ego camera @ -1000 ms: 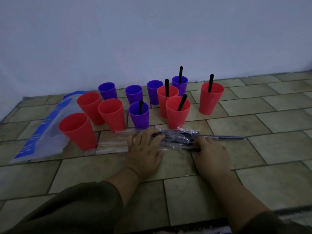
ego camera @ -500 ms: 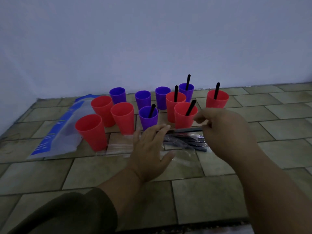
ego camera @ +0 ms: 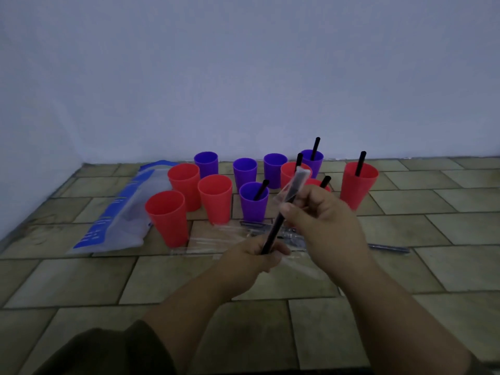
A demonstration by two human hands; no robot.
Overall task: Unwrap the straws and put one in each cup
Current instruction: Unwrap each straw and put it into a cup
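A black straw (ego camera: 273, 234) tilts up between my hands, its upper end still inside a clear wrapper (ego camera: 296, 182). My left hand (ego camera: 253, 259) grips the straw's lower end. My right hand (ego camera: 323, 220) pinches the wrapper higher up. Behind them stand several red and purple cups on the tiled floor. Some hold black straws, such as the purple cup (ego camera: 253, 201) and the red cup (ego camera: 358, 182). Others have none in them, such as the red cup (ego camera: 167, 216) at front left. More wrapped straws (ego camera: 389, 248) lie on the floor, partly hidden by my hands.
A blue and clear plastic bag (ego camera: 119, 215) lies flat to the left of the cups. Clear plastic packaging (ego camera: 211, 240) is spread on the tiles in front of the cups. A pale wall (ego camera: 243, 77) rises right behind the cups.
Both hands have lifted off the floor with one straw. My left hand, flat on the packaging before, now grips the straw's lower end while my right holds the wrapper.
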